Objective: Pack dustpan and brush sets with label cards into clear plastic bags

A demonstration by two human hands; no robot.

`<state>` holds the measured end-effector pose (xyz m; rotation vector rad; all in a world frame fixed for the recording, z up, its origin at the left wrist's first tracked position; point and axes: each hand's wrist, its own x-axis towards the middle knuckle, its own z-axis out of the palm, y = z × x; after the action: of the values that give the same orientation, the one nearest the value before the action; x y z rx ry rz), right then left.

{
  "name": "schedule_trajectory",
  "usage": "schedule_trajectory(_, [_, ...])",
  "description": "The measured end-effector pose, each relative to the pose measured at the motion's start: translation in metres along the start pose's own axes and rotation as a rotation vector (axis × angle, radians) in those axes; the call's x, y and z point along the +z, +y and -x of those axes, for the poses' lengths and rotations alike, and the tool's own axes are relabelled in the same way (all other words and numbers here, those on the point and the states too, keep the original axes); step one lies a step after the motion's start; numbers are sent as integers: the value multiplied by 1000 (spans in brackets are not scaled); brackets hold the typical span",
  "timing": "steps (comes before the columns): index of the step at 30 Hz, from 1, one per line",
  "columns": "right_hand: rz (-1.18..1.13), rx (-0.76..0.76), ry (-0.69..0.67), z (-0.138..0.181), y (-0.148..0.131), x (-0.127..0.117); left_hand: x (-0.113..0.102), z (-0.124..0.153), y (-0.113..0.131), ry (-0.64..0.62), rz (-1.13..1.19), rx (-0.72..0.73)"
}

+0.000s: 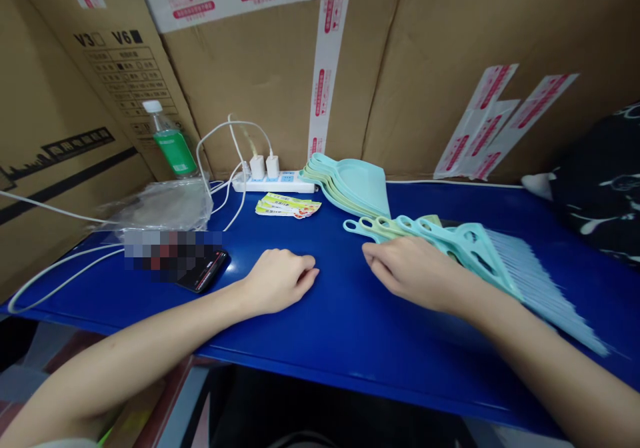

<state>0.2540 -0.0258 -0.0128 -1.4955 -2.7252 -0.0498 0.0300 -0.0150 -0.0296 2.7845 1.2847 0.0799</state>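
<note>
My left hand point(280, 280) rests on the blue tabletop point(345, 341) in a loose fist, thumb against the curled fingers, with nothing seen in it. Closed too, my right hand point(413, 271) lies just in front of several small hand brushes point(487, 255), hiding part of their handles. The brushes are pale blue and yellow-green, fanned side by side, with ring-ended handles to the left and bristles to the right. Behind them sits a stack of dustpans point(360, 180) in the same colours. Several printed sachets point(287, 205) lie fanned beside the stack.
A white power strip point(295, 184) with two chargers and loose cables lies at the back. On the left are a phone point(204, 271), clear plastic bags point(165, 205) and a green-labelled bottle point(175, 149). Taped cardboard point(250, 75) walls the rear; dark patterned fabric point(595, 188) is at right.
</note>
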Motion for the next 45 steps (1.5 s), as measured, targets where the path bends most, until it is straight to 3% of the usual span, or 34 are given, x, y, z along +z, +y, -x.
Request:
schedule_trajectory(6, [27,-3,13,0,0,1,-2,-1,0,-6,41,132])
schedule_trajectory(16, [6,53,42,3,1,-2,-2,2,1,-10,122,190])
schedule_trajectory(21, [84,190,207,9,14,-14,1,0,-2,12,131,203])
schedule_trajectory(24, [91,348,308,11,24,-25,3,-1,-3,32,136,210])
schedule_trajectory(28, [41,604,260,13,30,-39,2,-2,-3,57,151,224])
schedule_trajectory(33, [-13,642,150,17,34,-45,-4,-7,0,104,49,231])
schedule_trajectory(38, [7,641,167,23,37,-46,-19,-30,11,126,-154,218])
schedule_trajectory(45, [-38,654,97,26,39,-48,-40,-94,23,261,-388,198])
